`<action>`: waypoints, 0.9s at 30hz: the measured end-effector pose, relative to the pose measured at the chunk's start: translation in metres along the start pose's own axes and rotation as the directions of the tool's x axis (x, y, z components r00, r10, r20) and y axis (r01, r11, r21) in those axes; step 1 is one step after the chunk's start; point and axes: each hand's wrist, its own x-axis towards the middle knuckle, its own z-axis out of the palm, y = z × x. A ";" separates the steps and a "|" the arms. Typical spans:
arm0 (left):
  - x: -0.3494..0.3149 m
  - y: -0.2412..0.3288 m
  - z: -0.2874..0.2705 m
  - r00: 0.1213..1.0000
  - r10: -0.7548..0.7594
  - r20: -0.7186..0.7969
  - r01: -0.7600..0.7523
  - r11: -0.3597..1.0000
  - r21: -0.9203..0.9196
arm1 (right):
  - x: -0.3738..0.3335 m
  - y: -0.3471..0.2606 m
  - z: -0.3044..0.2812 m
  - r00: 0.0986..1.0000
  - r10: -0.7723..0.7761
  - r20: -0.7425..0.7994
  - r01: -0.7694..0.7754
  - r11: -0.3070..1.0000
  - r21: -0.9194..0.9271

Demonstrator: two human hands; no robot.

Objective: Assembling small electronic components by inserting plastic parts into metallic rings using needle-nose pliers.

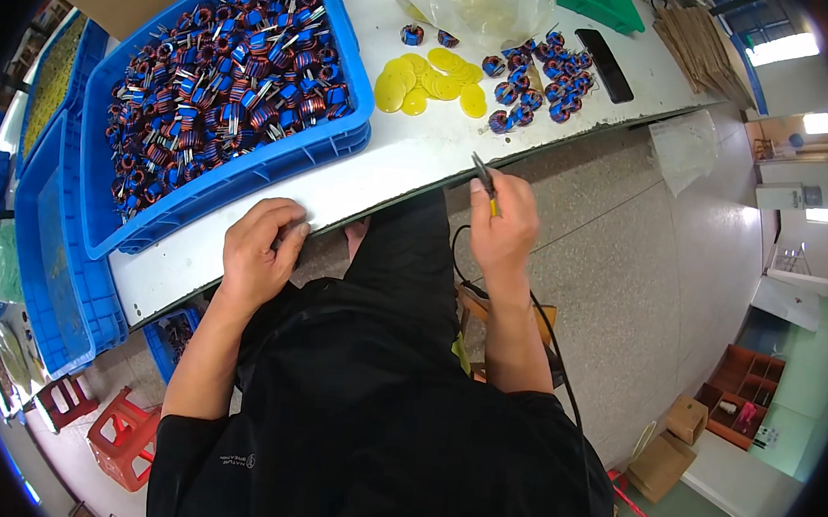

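Note:
My right hand (505, 225), raised just off the table's front edge, is closed around small pliers (486, 179) with a dark tip and some yellow on the handle. At the table edge, below the large blue crate, is my left hand (263, 248). Its fingers are curled and its thumb is pressed toward them; whether anything small is between them is hidden. Blue and copper-wound ring coils (224, 87) with metal leads fill the crate (240, 171). Further coils (526, 92) lie in a cluster at the right, beside yellow round discs (417, 78).
A black phone (604, 66) lies near the right table edge. Behind the discs sits a clear plastic bag (479, 9). A green tray (604, 5) and stacked cardboard (693, 47) are beyond. Another blue crate (50, 252) stands left, above a red stool (123, 438). A black cable (564, 379) hangs near my right arm.

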 end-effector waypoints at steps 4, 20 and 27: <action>-0.003 -0.005 -0.002 0.999 0.036 -0.017 -0.036 0.999 0.020 | 0.012 -0.038 0.016 0.999 -0.010 0.034 0.004 0.986 0.168; 0.001 0.005 -0.169 0.936 -0.115 -0.333 0.216 0.935 0.283 | 0.017 -0.057 0.085 0.898 -0.440 -0.013 0.439 0.893 0.098; 0.035 -0.043 -0.206 0.934 -0.316 -0.167 0.350 0.716 0.604 | 0.017 -0.056 0.091 0.900 -0.435 -0.018 0.435 0.895 0.096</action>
